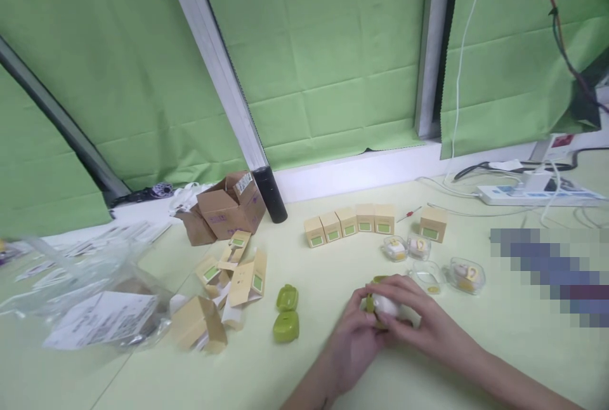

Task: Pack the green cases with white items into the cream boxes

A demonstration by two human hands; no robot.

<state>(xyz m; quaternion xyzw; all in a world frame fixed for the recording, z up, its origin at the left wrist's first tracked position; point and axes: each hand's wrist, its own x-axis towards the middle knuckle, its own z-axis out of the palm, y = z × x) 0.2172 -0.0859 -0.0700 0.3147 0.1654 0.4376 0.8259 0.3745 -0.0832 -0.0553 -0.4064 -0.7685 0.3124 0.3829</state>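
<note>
Both hands meet over the table right of centre. My left hand point(354, 337) is closed around a small olive-green case point(370, 303), mostly covered by the fingers. My right hand point(423, 315) grips a white rounded piece point(386, 306) that sits against or inside this case; how deep it goes is hidden. To the left lies a similar green case point(286, 327), hinged open with its two halves apart. Beyond my right hand are an open clear plastic case point(427, 278) and a clear case with white and yellow contents point(466, 275). Two smaller clear cases point(395, 248) lie farther back.
Several small tan boxes point(349, 223) stand in a row, another tan box point(432, 224) to their right. Opened tan boxes point(247, 280) lie left, near a plastic bag point(109, 308). Behind are a cardboard carton point(233, 210), a black cylinder point(270, 194) and a power strip point(495, 195).
</note>
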